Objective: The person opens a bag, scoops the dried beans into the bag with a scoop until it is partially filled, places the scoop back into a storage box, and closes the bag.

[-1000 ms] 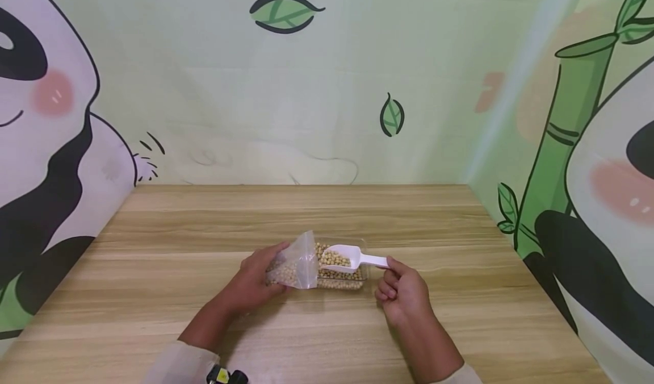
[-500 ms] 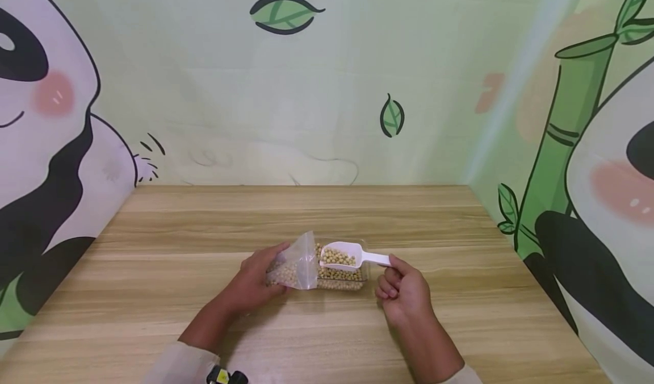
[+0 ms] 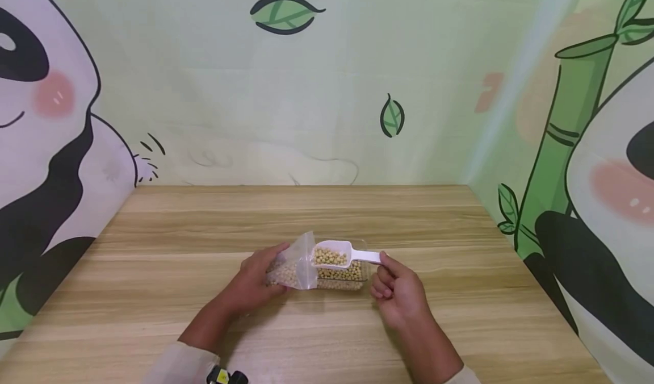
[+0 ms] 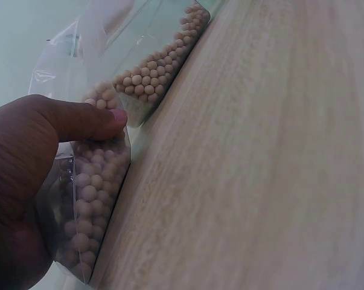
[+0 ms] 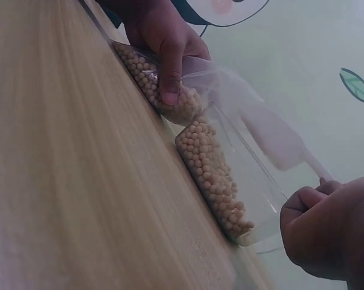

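Note:
My right hand grips the handle end of a white scoop, which carries a heap of round, pale-yellow soybeans. The scoop's front edge is right at the mouth of a clear plastic bag, over a clear rectangular container partly filled with the same beans. Around the bag curls my left hand, thumb on the near side. In the left wrist view the thumb presses the bag over the beans inside. Seen from the right wrist, the scoop is above the container, behind its clear wall.
A wood-grain table carries the bag and container. Behind it stands a pale green wall printed with leaves, pandas and bamboo. A small black device sits by my left sleeve.
The loaded scoop has risen a little from the beans in the container, then shifted left to the bag's mouth. My left hand and the bag have stayed in place.

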Demonstrator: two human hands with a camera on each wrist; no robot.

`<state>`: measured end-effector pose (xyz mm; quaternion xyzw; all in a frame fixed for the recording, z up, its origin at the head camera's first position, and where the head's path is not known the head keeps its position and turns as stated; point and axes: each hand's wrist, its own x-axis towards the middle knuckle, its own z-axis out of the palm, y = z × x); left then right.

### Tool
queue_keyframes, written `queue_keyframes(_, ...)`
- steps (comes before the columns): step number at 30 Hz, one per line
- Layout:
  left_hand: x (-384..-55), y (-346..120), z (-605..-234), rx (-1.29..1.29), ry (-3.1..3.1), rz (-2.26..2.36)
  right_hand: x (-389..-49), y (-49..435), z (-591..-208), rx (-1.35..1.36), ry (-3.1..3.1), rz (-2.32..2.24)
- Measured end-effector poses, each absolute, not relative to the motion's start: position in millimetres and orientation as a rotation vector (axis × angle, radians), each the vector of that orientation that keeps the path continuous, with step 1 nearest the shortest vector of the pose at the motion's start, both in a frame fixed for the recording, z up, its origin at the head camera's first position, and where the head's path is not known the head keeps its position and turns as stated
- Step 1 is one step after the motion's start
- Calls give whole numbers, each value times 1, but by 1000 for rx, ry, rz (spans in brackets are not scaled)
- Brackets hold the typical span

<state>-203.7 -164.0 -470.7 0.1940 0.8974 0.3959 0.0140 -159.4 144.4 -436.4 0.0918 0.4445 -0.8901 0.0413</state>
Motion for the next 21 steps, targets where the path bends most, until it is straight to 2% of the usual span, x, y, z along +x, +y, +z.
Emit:
queue_keyframes(10, -204, -164, -472, 601, 2803, 1218, -154, 134, -440, 73, 1523, -2605)
queue_keyframes(21, -204, -163, -471, 615, 2811, 1214, -149, 127, -439, -33, 1663, -2496)
